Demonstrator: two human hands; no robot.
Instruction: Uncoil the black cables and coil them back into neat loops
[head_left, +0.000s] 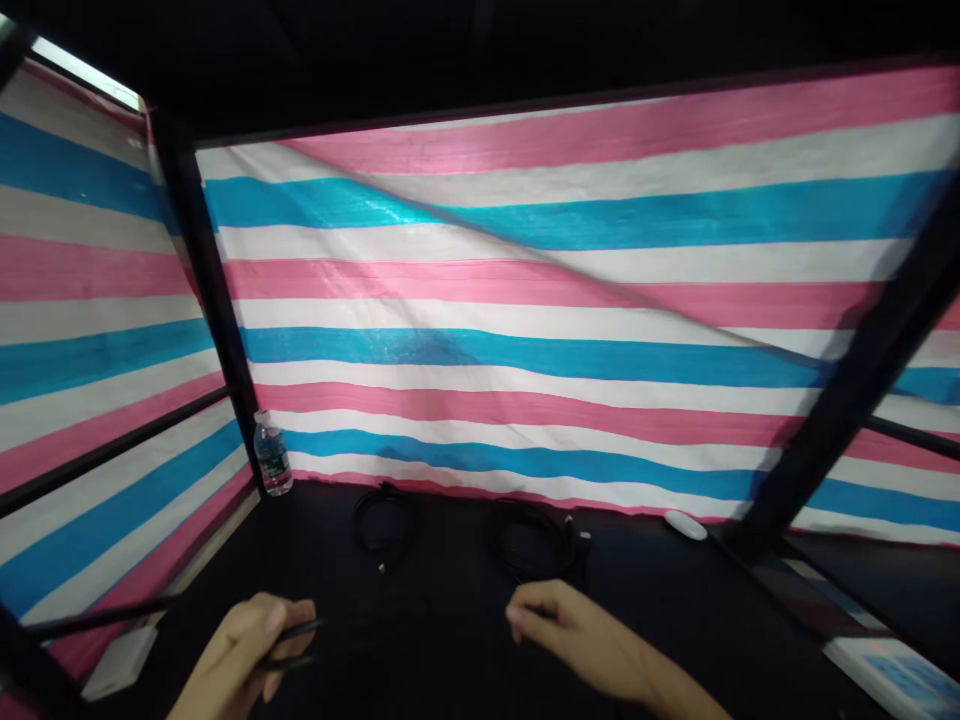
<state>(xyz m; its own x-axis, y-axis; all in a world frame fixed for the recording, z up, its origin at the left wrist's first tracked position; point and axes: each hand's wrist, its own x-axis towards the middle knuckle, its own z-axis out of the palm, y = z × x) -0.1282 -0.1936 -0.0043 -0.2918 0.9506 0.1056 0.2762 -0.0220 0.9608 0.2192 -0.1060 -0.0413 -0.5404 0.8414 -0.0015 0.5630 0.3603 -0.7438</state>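
Note:
My left hand [244, 645] is closed around a black cable [300, 630], whose two dark strands stick out to the right of the fingers. My right hand [546, 612] has its thumb and fingers curled together in a pinch; anything inside it is lost against the dark table. Just beyond the right hand lies a coiled black cable [529, 575] with a light metal plug at its right side. Further left, another coiled black cable [358, 530] rests on the black table [442, 530], its small plug end pointing toward me.
A clear water bottle [273, 460] stands in the back left corner. A white mouse-like object [685, 525] lies at the back right. White boxes sit at the left [120, 662] and right [892, 675] edges. Dark frame posts and a striped sheet [525, 350] enclose the table.

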